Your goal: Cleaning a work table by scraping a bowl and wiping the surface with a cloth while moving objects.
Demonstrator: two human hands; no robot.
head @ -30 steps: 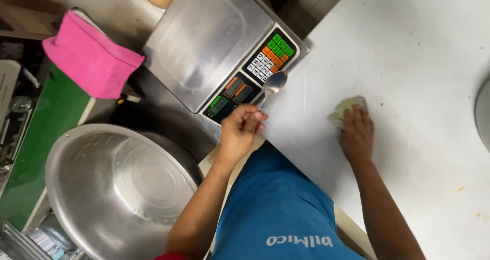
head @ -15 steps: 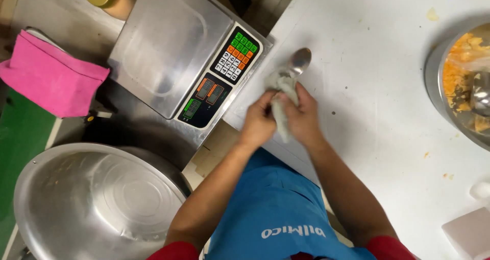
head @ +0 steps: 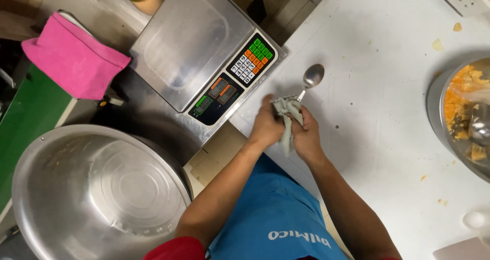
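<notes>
1. My left hand (head: 266,128) and right hand (head: 308,137) both clutch a grey cloth (head: 286,118) wrapped round a spoon (head: 310,80) handle.
2. The spoon's bowl sticks out over the white table (head: 377,112).
3. A steel scale (head: 204,50) sits just beside.

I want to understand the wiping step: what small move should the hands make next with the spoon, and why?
Probably slide the grey cloth up toward the spoon bowl. Both the left hand and the right hand wrap the cloth around the handle only, while the bowl sticks out uncovered above the white table.
</notes>
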